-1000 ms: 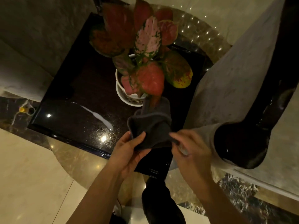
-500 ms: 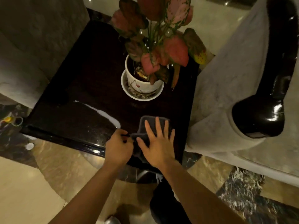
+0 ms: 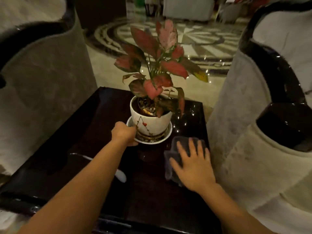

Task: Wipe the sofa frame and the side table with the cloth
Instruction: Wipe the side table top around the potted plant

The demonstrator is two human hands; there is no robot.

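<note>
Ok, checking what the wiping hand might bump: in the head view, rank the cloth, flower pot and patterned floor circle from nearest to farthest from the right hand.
1. The cloth, flat under the right hand.
2. The flower pot, ahead and left, its saucer gripped by the left hand.
3. The patterned floor circle, far behind.

Obs: left hand (image 3: 124,133) and right hand (image 3: 194,168) both bare. Forearms (image 3: 87,183) behind the hands bare down to the lower frame edge. Nail detail lost in blur and dim light.
</note>
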